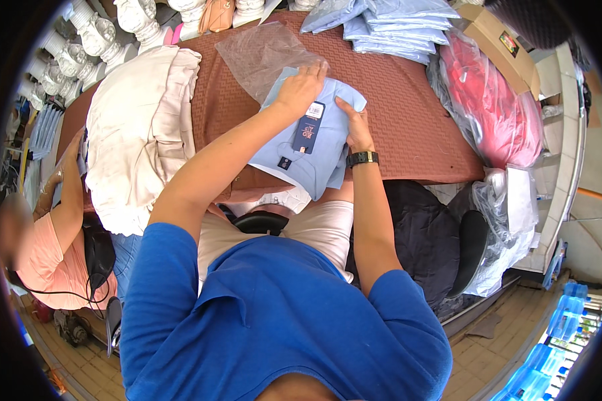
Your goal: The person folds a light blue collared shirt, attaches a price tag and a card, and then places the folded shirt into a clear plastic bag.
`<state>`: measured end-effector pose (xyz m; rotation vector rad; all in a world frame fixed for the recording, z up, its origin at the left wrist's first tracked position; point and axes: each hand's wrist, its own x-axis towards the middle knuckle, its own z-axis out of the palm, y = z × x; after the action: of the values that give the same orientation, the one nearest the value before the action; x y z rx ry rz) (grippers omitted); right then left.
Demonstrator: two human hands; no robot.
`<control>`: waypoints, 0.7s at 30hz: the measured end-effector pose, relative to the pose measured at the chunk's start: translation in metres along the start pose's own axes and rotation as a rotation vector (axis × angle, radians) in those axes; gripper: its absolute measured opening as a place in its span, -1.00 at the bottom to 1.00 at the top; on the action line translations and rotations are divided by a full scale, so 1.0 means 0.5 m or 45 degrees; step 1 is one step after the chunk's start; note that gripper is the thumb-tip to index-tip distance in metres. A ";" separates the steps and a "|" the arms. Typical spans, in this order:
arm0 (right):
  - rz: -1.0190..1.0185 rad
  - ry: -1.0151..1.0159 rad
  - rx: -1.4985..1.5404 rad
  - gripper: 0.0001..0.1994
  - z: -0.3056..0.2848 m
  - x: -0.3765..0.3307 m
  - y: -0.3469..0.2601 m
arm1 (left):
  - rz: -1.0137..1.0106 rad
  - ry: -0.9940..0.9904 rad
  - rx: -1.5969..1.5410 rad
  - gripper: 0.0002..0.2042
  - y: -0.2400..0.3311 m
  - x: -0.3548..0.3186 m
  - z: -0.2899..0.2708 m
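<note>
A folded light-blue garment (267, 151), likely a shirt, lies at the table's near edge and partly overhangs it. A dark hang tag (308, 131) rests on top, with a small dark label (284, 163) below it. My left hand (304, 88) lies over the garment's far edge, fingers stretched out toward the right. My right hand (358, 127) grips the garment's right side, thumb on top and fingers mostly hidden beneath. A clear plastic bag (257, 57) spreads flat on the table beyond my left hand, touching or passing under the garment; which one I cannot tell.
A brown cloth covers the table (415, 113). A pile of cream fabric (140, 127) stands left, bagged blue garments (398, 30) far right. Red bagged goods (491, 100) and a cardboard box (498, 47) are at right. Another person (53, 247) sits at left; white mannequin heads (93, 30) line the back.
</note>
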<state>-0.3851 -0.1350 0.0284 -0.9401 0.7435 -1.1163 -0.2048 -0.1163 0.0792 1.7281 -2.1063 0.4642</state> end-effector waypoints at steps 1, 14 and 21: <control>-0.010 -0.013 -0.002 -0.65 0.002 0.006 0.002 | 0.015 -0.013 -0.016 -0.34 0.006 0.002 0.002; 0.060 -0.182 -0.077 -0.54 -0.027 0.031 0.005 | 0.333 -0.042 -0.176 -0.33 0.022 0.032 0.005; -0.126 -0.173 -0.221 -0.47 -0.014 0.047 0.008 | 0.389 -0.020 -0.092 -0.34 0.043 0.016 0.012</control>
<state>-0.3827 -0.1588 0.0211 -1.1982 0.6964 -1.0740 -0.2279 -0.1216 0.0776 1.3789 -2.3787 0.4522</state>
